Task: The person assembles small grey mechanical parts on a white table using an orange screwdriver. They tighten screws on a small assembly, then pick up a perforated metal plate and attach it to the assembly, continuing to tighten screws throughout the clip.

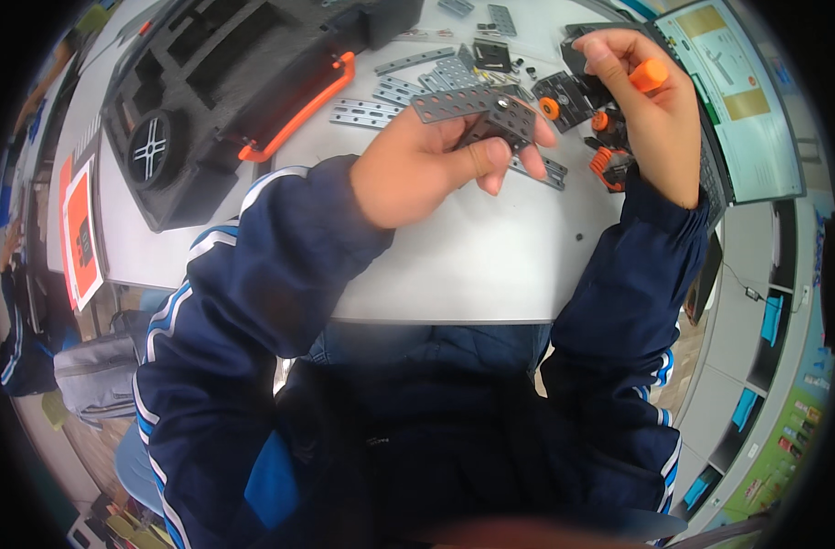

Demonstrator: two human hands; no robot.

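Note:
My left hand (426,169) is closed around a grey perforated metal bracket (454,103), pinched between thumb and fingers above the table. A dark squarish piece (507,117) with a shiny screw head sits at the bracket's right end. Raised to the right, my right hand (651,114) is closed on an orange-handled screwdriver (649,75); its shaft is hard to make out. Below that hand lie black parts with orange wheels (549,108) and an orange coiled piece (603,169). The two hands are apart.
Several perforated metal strips (367,113) lie beyond my left hand. A black foam-lined case (211,69) with an orange handle (298,114) stands at the left. At the right is an open laptop (724,82). One small black piece (579,237) lies near the table's front edge.

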